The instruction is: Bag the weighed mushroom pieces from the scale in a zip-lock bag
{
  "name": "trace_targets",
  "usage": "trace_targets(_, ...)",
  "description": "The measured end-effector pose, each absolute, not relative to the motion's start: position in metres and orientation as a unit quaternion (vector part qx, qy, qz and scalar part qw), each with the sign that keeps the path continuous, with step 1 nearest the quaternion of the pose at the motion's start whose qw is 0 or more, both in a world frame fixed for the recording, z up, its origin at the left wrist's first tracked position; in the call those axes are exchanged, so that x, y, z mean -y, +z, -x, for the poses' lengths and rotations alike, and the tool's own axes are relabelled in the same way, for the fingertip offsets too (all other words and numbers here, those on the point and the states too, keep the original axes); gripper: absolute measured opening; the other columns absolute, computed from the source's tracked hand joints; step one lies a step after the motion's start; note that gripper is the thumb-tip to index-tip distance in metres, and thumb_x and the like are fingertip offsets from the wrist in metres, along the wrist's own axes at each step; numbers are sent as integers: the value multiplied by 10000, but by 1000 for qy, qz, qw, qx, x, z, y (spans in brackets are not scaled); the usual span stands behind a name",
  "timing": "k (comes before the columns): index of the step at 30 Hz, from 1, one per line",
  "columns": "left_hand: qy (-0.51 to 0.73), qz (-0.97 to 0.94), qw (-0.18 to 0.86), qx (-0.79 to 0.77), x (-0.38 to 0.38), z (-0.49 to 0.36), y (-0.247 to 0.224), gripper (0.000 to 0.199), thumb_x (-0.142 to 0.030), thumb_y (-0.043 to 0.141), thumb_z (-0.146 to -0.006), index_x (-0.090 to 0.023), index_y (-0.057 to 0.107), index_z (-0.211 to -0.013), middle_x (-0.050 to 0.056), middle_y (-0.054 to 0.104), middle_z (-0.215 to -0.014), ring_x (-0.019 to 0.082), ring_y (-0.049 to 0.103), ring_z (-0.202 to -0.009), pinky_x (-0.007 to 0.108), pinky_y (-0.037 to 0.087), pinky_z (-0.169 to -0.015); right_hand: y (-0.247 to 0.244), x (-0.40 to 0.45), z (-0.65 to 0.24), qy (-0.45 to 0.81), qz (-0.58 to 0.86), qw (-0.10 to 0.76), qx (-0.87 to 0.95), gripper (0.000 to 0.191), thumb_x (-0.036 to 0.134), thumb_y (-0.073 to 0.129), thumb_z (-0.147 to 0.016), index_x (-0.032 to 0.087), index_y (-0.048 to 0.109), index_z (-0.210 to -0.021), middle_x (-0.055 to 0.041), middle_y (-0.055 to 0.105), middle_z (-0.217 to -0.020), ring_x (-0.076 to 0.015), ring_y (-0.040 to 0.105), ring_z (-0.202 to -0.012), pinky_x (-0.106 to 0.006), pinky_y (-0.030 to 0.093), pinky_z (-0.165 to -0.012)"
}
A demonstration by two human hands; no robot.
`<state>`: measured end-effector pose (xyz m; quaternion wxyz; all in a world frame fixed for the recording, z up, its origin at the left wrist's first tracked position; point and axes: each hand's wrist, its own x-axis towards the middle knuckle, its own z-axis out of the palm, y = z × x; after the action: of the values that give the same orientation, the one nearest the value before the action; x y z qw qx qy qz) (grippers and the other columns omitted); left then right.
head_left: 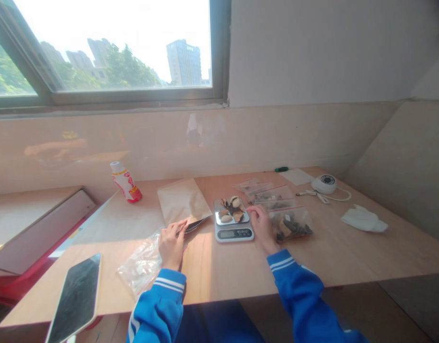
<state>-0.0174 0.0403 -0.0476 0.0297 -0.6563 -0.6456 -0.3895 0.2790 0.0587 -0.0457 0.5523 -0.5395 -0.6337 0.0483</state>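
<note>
Both arms reach over the near edge of the surface (233, 276), clad in blue, with white bands at each cuff. The left sleeve (158, 305) runs forward and slightly rightward; the left hand (172, 245) lies back upward, its fingers bent forward and its thumb toward the right. How firmly these fingers close cannot be told. The right sleeve (301, 290) slants in leftward across the near edge, and the right hand (262, 226) sits farther from that edge than the left, wrist angled, fingers curled with their tips leftward. Blue-clad legs (215, 324) show below the near edge, between the forearms.
</note>
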Motion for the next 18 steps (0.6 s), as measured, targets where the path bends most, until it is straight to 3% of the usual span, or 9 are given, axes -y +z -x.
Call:
trace_targets(8, -422, 653, 76, 624, -42, 16, -48, 269, -373, 495, -882, -244, 696, -1005, 36, 701, -900, 196, 512, -750, 304, 402, -724, -29, -43, -268, 14, 480, 554, 680, 245, 121, 388, -845, 215, 609, -796, -43, 612, -796, -202, 562, -809, -341, 456, -753)
trace_targets(12, -450, 674, 130, 571, -39, 14, -45, 265, -368, 501, -884, -234, 707, -985, 32, 716, -847, 178, 511, -683, 294, 383, -696, -15, -17, -210, 88, 384, 534, 748, 266, 74, 397, -840, 210, 626, -839, -38, 632, -812, -186, 582, -834, -330, 476, -771)
trace_targets(16, -478, 685, 145, 530, -34, 15, -43, 266, -347, 495, -886, -220, 695, -1007, 37, 716, -864, 174, 506, -677, 299, 372, -692, -11, -10, -135, 181, 332, 448, 810, 328, 40, 392, -837, 175, 619, -1032, -80, 639, -1077, -169, 573, -1043, -298, 478, -890)
trace_targets(18, -496, 668, 137, 538, -35, 17, -44, 283, -352, 476, -890, -204, 688, -1006, 45, 713, -880, 180, 515, -694, 313, 374, -706, -8, -17, -110, 194, 363, 430, 803, 327, 30, 393, -833, 165, 616, -1030, -84, 631, -1110, -163, 570, -1065, -280, 476, -899)
